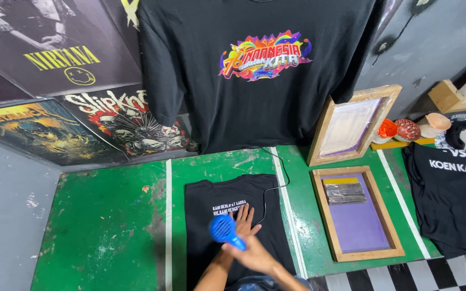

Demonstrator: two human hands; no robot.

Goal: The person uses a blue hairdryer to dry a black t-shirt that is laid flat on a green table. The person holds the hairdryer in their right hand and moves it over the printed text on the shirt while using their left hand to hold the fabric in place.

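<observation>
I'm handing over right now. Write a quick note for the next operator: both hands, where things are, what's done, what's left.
Left hand: flat, palm down on the black T-shirt lying on the green table, just below its white print.
Right hand: gripping a blue hair dryer, nozzle over the shirt near the print.
Wooden screen frame lies to the right.
Done: shirt printed.
Left: probably drying the print; dryness can't be judged.

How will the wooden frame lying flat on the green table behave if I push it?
The frame looks rigid, so it would likely slide as one piece. Lying flat, it seems unlikely to tip. Its purple mesh probably dents or tears if pressed, and the grey strip on it may shift.
</observation>
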